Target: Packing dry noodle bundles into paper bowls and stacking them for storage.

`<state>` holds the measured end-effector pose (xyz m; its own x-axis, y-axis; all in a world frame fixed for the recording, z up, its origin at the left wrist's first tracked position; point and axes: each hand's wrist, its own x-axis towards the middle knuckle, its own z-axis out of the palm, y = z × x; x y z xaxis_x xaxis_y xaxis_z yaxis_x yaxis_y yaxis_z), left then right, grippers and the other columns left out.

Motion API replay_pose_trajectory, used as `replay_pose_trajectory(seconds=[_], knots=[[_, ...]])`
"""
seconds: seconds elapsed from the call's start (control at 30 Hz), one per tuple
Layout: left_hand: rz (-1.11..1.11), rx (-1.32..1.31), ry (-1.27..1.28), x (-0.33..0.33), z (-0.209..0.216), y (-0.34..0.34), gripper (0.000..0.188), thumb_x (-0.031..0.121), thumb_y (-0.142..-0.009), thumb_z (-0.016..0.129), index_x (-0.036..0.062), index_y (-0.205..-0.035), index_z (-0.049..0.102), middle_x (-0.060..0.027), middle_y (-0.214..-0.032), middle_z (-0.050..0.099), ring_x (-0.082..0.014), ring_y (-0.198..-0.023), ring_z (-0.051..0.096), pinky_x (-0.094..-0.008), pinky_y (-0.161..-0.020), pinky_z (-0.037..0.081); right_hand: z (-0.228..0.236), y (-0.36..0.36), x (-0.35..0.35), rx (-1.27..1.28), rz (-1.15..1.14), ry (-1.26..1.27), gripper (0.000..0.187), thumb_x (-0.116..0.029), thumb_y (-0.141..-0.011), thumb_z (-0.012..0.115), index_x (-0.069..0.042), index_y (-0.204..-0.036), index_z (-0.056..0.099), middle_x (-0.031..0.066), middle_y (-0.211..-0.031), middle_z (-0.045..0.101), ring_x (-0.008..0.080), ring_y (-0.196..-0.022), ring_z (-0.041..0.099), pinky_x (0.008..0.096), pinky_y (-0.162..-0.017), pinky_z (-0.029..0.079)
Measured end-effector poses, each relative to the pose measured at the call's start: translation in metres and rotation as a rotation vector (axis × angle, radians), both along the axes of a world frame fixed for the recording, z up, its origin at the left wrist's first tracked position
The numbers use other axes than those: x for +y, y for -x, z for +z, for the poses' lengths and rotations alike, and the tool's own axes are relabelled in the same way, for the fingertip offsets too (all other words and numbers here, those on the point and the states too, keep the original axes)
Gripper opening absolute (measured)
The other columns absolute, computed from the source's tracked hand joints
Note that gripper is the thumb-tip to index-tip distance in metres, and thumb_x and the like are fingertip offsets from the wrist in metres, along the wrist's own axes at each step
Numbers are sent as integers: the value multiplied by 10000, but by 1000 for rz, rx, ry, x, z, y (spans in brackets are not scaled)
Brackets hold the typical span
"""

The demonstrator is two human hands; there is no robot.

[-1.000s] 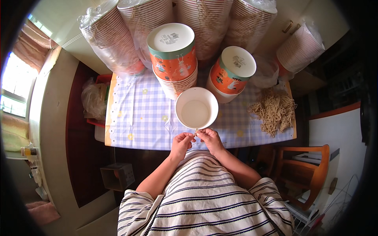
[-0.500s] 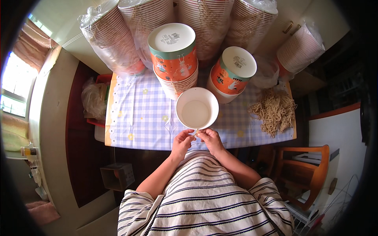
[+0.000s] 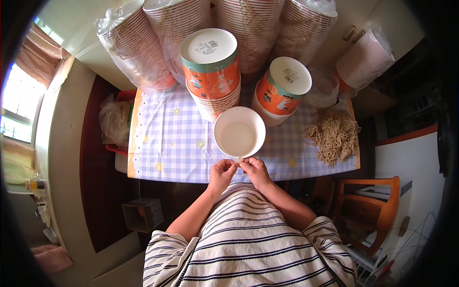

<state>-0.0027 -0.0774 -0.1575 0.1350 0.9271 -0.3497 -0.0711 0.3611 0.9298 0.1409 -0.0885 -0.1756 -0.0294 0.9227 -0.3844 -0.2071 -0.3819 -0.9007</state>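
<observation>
A white paper bucket [image 3: 258, 131] stands mouth up near the table's front edge, its inside facing me. Close to its near rim, my left hand [image 3: 221, 173] and my right hand [image 3: 255, 171] meet, fingertips pinched together. Between them shows a short piece of pale tan cord [image 3: 239, 160]; most of it is hidden by the fingers. Whether the cord passes through the rim I cannot tell. Behind the bucket are upside-down orange-and-green paper buckets, a taller nested stack [image 3: 213, 79] on the left and a shorter stack [image 3: 283, 91] on the right.
A tangled heap of tan cords [image 3: 333, 136] lies at the table's right side. Several tall bucket stacks in clear plastic [image 3: 248, 28] line the back. The checked tablecloth [image 3: 167, 138] covers the table. A wooden chair [image 3: 368, 205] stands at the right, and a red crate [image 3: 125, 95] at the left.
My fingers have shifted slightly around the cord, the left ones curling in more. The buckets have not moved.
</observation>
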Motion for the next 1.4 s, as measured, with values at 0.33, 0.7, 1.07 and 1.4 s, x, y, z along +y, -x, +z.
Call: replay_pose_trajectory(seconds=[0.33, 0.7, 1.07, 1.4], knots=[[15, -240, 249, 3, -4, 13, 142, 153, -845, 606, 14, -870, 618, -34, -721, 599, -52, -552, 471, -179, -495, 361, 4, 1, 4, -9, -66, -35, 139, -153, -820, 626, -16, -800, 616, -9, -692, 597, 46, -595, 500, 206, -534, 411], [-10, -164, 144, 1, 2, 5, 119, 132, -824, 643, 19, -856, 630, -4, -732, 617, -35, -597, 497, -177, -502, 356, 4, 0, 4, 12, -52, -43, 142, -155, -827, 614, -14, -810, 623, 6, -694, 612, 49, -594, 507, 203, -532, 412], [-28, -87, 102, 0, -1, 5, 107, 120, -842, 620, 14, -830, 620, 6, -688, 599, -18, -549, 444, -168, -474, 333, 5, 0, 3, -25, -62, -49, 131, -149, -823, 626, -20, -801, 623, -4, -691, 605, 44, -598, 507, 206, -534, 411], [-37, -98, 98, -2, -2, 4, 98, 107, -835, 616, 16, -799, 606, 3, -659, 583, -29, -542, 452, -172, -473, 337, 12, 4, 3, -150, -59, -120, 99, -123, -834, 607, -25, -819, 607, -16, -700, 589, 40, -606, 487, 203, -551, 405]])
